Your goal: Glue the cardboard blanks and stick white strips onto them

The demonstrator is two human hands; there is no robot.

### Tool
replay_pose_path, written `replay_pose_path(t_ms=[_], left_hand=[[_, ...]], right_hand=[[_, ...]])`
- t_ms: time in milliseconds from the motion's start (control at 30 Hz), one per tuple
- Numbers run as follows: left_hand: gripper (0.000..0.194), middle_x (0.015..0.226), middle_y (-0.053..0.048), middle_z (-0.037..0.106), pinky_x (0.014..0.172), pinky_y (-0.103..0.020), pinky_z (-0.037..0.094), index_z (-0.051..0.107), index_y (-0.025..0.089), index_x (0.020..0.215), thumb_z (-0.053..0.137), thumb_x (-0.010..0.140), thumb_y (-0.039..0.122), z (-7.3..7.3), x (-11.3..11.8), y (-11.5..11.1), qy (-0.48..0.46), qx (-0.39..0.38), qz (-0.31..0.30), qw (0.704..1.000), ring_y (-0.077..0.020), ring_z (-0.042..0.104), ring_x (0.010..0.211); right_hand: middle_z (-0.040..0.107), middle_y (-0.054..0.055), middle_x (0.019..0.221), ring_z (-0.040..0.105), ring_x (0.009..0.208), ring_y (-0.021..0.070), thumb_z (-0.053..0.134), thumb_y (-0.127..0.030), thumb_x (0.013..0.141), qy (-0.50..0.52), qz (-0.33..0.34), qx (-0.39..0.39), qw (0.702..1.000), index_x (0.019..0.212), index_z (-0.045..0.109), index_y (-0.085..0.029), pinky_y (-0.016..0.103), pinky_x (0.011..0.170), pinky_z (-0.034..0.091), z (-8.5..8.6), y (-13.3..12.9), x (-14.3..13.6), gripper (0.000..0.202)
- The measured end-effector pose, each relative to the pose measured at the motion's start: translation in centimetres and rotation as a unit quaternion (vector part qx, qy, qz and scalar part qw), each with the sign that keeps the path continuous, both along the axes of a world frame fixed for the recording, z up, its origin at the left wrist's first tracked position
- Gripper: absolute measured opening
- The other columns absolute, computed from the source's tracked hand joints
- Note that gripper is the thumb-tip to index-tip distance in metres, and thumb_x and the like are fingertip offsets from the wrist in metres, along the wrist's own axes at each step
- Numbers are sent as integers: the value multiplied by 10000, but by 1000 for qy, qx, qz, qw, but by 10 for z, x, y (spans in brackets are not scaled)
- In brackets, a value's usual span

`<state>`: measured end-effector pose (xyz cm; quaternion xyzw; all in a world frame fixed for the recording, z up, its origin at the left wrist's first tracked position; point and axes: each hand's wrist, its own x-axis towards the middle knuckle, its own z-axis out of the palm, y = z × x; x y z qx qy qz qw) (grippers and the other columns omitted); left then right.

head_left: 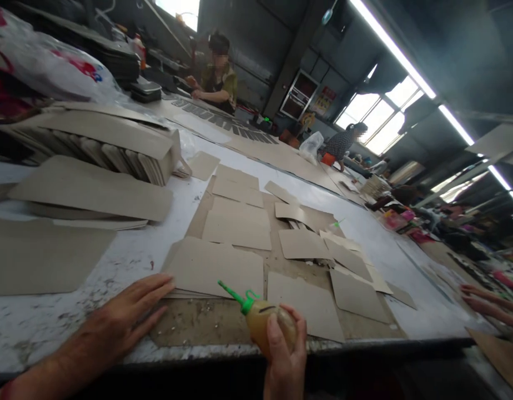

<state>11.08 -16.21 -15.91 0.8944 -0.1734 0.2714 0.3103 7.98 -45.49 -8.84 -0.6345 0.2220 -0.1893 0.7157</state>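
My right hand [283, 344] is wrapped round a squeeze bottle [256, 325] of yellowish liquid, its green nozzle [231, 291] tilted up to the left. Below that nozzle lies a grey-beige cardboard sheet [219, 266] with other sheets under it. At the sheet's left edge rests my left hand [131, 311], fingers stretched out and fingertips touching the corner. Beside the bottle, to the right, is another cardboard sheet [304, 303]. Further rectangular sheets [240, 222] lie in overlapping columns on a brown, glue-spotted board [198, 325].
A bundle of folded cardboard [115, 139] and loose sheets [94, 189] lie on the left of the white table [131, 253]. Two people, one seated [219, 78] and one leaning [342, 144], are across the table. Another person's hands [489, 305] show at the right edge.
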Motion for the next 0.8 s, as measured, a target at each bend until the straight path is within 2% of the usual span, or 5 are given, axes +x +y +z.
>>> replay_pose_path(t_ms=[133, 267, 467, 633, 800], left_hand=[[404, 1398, -33, 699, 1037, -245, 565, 683, 267, 1337, 506, 1037, 471, 1, 11, -6, -93, 117, -5, 989, -197, 695, 1235], [370, 1303, -73, 737, 1007, -269, 557, 723, 204, 1238, 437, 1065, 362, 1, 11, -9, -166, 175, 19, 970, -205, 698, 1186], [311, 1293, -93, 718, 1058, -322, 491, 729, 183, 1204, 471, 1035, 222, -3, 8, -12, -154, 148, 16, 977, -233, 647, 1221], [307, 1287, -97, 712, 1130, -334, 404, 736, 170, 1174, 462, 1037, 173, -2, 9, -17, -127, 89, 9, 988, -240, 612, 1255], [304, 1300, -94, 702, 1126, -319, 398, 725, 175, 1193, 466, 1033, 180, -7, 8, -15, -116, 82, 2, 990, -226, 594, 1266]], right_hand=[[685, 9, 906, 654, 781, 188, 772, -607, 832, -36, 46, -142, 988, 1125, 606, -212, 280, 707, 545, 13, 36, 23, 519], [654, 19, 981, 644, 849, 210, 729, -571, 870, -53, 74, -244, 966, 1118, 613, -231, 320, 780, 529, 7, 49, 46, 437], [661, 57, 1032, 660, 928, 260, 708, -581, 870, -30, 119, -318, 940, 1152, 617, -225, 382, 839, 532, -3, 58, 67, 463], [654, 44, 1034, 646, 925, 250, 699, -564, 886, -22, 123, -347, 930, 1136, 612, -234, 362, 844, 508, 6, 72, 64, 423], [641, 29, 998, 631, 884, 233, 688, -537, 904, -16, 109, -369, 923, 1119, 614, -232, 338, 812, 488, 16, 72, 55, 381]])
